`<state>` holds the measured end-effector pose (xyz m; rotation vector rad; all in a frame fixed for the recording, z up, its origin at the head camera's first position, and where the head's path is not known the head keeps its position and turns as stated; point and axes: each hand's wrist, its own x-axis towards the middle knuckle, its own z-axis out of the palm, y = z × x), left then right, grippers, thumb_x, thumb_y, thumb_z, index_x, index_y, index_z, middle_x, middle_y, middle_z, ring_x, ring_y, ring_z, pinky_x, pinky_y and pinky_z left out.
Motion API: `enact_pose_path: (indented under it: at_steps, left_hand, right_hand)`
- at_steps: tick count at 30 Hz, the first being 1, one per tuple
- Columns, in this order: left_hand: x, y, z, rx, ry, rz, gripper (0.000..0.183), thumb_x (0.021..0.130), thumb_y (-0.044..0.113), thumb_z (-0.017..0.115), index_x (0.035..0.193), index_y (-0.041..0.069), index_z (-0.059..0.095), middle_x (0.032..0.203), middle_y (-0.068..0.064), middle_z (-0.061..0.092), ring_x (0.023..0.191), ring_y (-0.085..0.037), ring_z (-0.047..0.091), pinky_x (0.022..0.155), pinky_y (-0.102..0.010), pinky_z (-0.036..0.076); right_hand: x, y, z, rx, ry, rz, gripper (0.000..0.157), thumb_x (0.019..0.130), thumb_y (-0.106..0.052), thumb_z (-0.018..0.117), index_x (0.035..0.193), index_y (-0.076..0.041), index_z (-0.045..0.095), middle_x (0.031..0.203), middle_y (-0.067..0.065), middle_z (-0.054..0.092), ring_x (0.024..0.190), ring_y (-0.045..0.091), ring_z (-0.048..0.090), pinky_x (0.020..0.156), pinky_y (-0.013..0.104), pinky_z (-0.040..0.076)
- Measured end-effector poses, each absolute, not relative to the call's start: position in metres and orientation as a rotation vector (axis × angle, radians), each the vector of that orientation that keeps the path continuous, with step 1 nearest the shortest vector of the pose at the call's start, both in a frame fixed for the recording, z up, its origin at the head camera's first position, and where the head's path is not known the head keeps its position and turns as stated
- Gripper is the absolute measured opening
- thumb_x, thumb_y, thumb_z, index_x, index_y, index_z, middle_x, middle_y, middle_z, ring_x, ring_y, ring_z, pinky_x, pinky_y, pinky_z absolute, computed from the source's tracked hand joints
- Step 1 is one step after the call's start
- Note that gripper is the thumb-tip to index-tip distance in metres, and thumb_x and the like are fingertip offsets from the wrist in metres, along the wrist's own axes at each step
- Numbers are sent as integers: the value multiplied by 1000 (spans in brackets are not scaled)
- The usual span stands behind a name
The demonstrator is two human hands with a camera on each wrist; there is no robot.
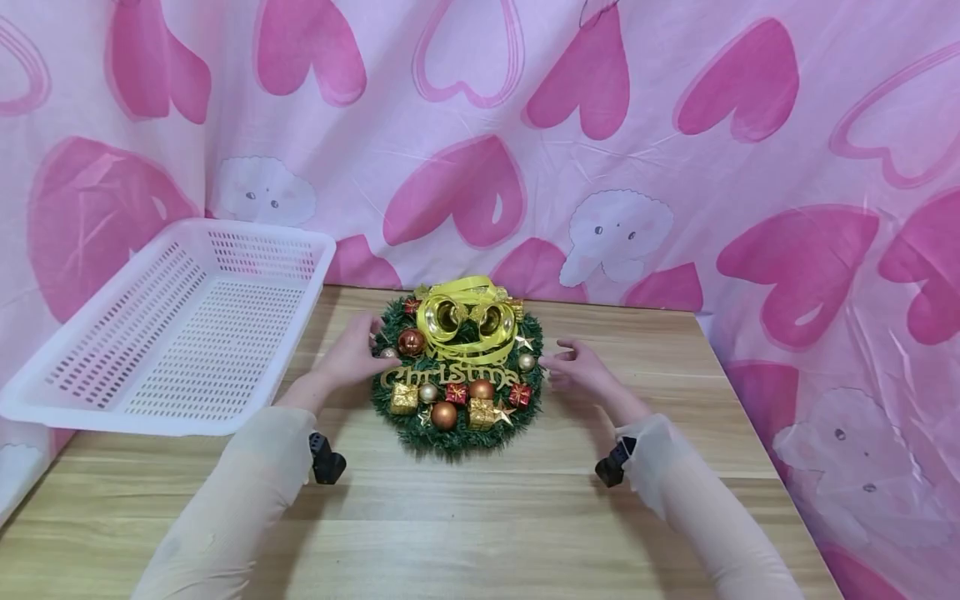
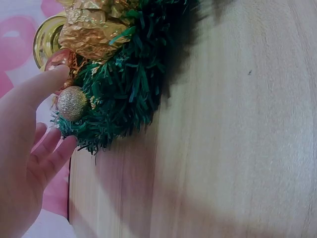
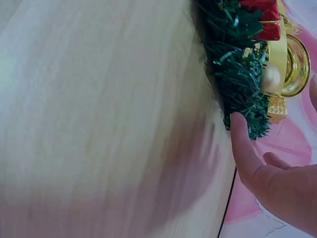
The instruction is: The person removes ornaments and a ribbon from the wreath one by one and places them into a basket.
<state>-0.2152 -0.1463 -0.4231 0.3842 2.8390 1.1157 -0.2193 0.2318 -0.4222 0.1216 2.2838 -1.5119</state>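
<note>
A green tinsel Christmas wreath (image 1: 420,439) lies on the wooden table. Gold bells (image 1: 447,321) and looped yellow ribbon (image 1: 468,287) sit at its far side, with gold "Christmas" lettering (image 1: 450,377) across the middle. Baubles, small wrapped gift boxes and stars decorate the rest. My left hand (image 1: 347,354) is at the wreath's left edge, fingers spread; in the left wrist view its thumb overlaps a red bauble (image 2: 60,58), beside a glittery gold ball (image 2: 72,103). At the opposite edge is my right hand (image 1: 581,371), one fingertip right at the tinsel (image 3: 242,106) in the right wrist view.
A white perforated plastic basket (image 1: 247,308) stands at the left on the table (image 1: 465,533). Pink cloth (image 1: 645,167) with hearts hangs behind and along the sides. Black wrist cameras show below both cuffs.
</note>
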Motion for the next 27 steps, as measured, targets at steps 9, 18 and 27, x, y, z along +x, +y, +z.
enact_pose_path:
  at_steps: [9, 18, 27]
  left_hand:
    - [-217, -147, -433, 371, 2815, 1171, 63, 73, 22, 79, 117, -5, 42, 110, -18, 47, 93, -29, 51, 86, -42, 49]
    - [-217, -149, -449, 432, 2789, 1283, 49, 75, 13, 77, 111, -3, 49, 102, -17, 53, 90, -27, 52, 85, -41, 48]
    - [-218, -150, -454, 435, 2792, 1290, 40, 76, 11, 75, 107, -1, 54, 98, -15, 58, 88, -24, 54, 83, -39, 49]
  right_hand:
    - [-217, 229, -436, 113, 2189, -1584, 80, 88, -24, 63, 146, 1, 15, 148, 28, 26, 106, 35, 60, 87, 41, 54]
    - [-217, 224, -449, 132, 2117, -1604, 66, 91, -16, 59, 143, 5, 23, 133, 32, 41, 86, 19, 63, 81, 35, 57]
    - [-218, 224, -454, 150, 2089, -1652, 65, 89, -4, 59, 142, 6, 24, 112, 18, 54, 74, 11, 61, 75, 30, 58]
